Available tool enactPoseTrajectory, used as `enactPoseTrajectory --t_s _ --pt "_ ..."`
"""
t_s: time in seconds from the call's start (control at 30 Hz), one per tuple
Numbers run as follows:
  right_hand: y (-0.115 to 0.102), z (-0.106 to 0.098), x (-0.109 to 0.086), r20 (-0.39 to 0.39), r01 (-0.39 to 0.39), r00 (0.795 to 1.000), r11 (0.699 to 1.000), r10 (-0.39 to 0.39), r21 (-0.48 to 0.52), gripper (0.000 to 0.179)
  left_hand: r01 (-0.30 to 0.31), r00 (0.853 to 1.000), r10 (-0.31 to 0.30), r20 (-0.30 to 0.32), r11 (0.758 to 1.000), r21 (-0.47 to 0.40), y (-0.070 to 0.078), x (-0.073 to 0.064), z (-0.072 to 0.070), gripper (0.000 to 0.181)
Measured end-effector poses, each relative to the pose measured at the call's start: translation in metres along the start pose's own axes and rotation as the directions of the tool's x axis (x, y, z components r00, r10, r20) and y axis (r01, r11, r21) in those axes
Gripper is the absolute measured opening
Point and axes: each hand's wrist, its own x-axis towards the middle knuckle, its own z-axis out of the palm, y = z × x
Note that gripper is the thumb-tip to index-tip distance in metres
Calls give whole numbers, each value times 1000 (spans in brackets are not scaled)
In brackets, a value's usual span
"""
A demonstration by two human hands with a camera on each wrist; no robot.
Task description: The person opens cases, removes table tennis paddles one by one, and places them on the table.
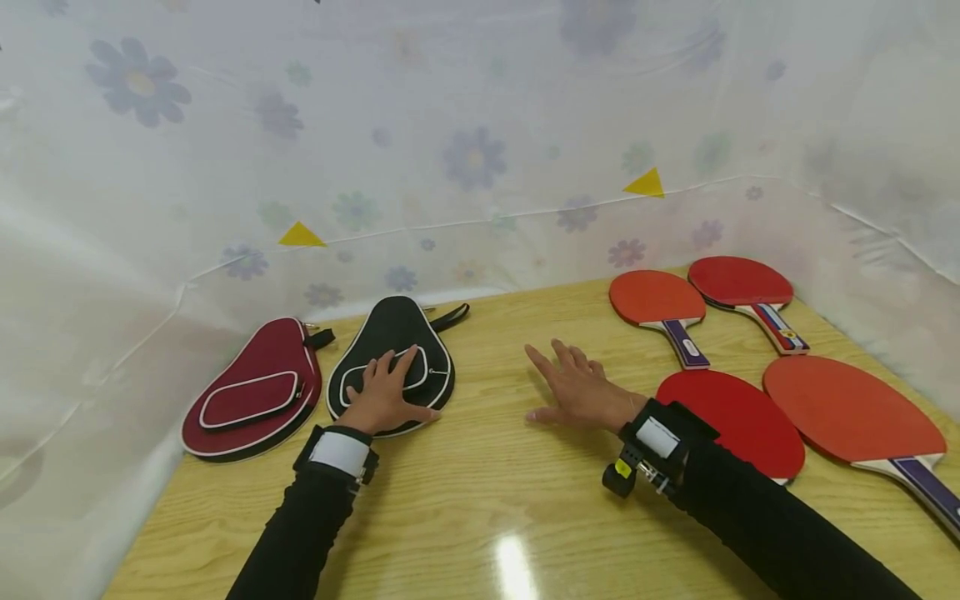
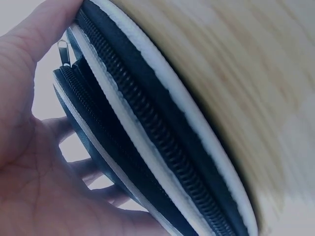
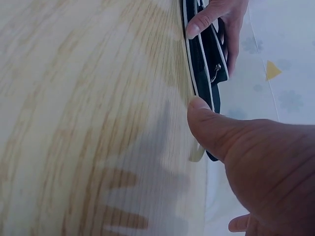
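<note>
My left hand (image 1: pixel 384 398) rests with spread fingers on a black table tennis bat case (image 1: pixel 397 321) with white piping. In the left wrist view, the thumb lies along the zipped edge of the case (image 2: pixel 147 113) and the other fingers reach over its front pocket. A small metal zip pull (image 2: pixel 64 53) shows near the thumb. To the right, my right hand (image 1: pixel 581 392) hovers over the table with fingers spread and nothing in it. The right wrist view shows its thumb (image 3: pixel 211 128) overlapping the far end of the black case.
A dark red bat case (image 1: pixel 258 358) lies at the left. On the right are an orange-red bat (image 1: pixel 656 296), a red bat (image 1: pixel 738 281), another red bat (image 1: pixel 731 421) beside the right forearm, and a larger orange-red one (image 1: pixel 851 408). Flowered white sheeting (image 1: pixel 472 100) surrounds the wooden table (image 1: pixel 442 508).
</note>
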Motion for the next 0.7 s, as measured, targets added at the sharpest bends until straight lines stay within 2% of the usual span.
enactPoseTrajectory --t_s 0.47,0.7 --pt "1 -1 -1 -2 1 1000 1000 -1 6 91 5 1000 -5 1 1000 -6 -11 -8 -9 110" --pt "6 -2 -2 -12 -6 1000 1000 7 23 91 10 1000 -10 14 1000 4 -8 -7 -8 111"
